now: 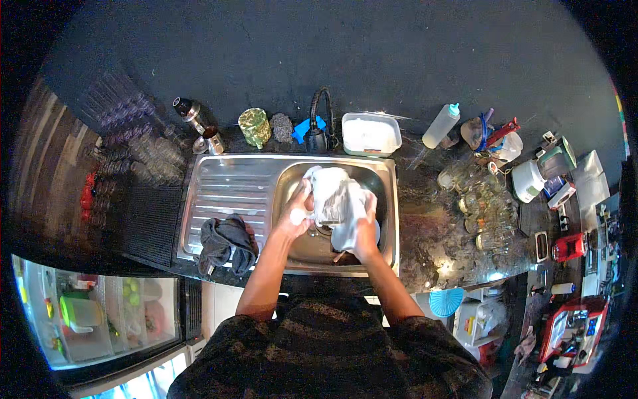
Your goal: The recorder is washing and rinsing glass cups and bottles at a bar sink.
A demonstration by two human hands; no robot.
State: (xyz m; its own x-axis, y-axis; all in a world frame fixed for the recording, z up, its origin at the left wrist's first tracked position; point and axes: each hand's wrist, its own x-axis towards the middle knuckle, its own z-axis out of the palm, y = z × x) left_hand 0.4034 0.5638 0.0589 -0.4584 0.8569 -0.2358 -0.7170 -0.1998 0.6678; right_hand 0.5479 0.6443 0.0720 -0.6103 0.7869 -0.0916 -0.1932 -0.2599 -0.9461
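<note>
a foam-covered container (329,194) is held over the sink basin (284,193). the left hand (296,215) has its fingers clamped on its nine o'clock side; the right hand (364,230) clasps a pale, blurred thing (347,229) at four. faucet (318,138) at twelve, squeeze bottle (440,128) at two, dark cloth (227,242) at eight.

Foam (329,177) and blur hide the exact shape of the held thing (332,205), which covers part of the sink (302,254), the right hand (365,226) is blurred at its fingers, the leftmost glasses (116,106) look smeared, and the lower edge cuts off the shirt (332,352).
</note>
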